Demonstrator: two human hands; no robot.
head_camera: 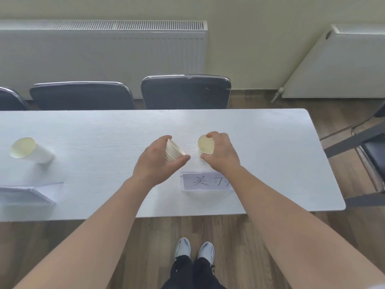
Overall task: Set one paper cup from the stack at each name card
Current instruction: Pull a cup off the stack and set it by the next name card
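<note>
Your shoes (193, 248) on wood floor. Name card (205, 181) at near edge of white surface (270, 155). Beyond it, your right hand (221, 151) grips single paper cup (205, 145); left hand (158, 158) clasps tilted cup stack (173, 152). Another cup (31, 150) far left. Chairs (185, 91), radiators behind.

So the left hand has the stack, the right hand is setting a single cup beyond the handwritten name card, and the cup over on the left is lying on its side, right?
Not quite. In the head view the cup on the left stands upright on the table, mouth up. The rest holds: the left hand has the stack, and the right hand sets a single cup beyond the name card.
</note>
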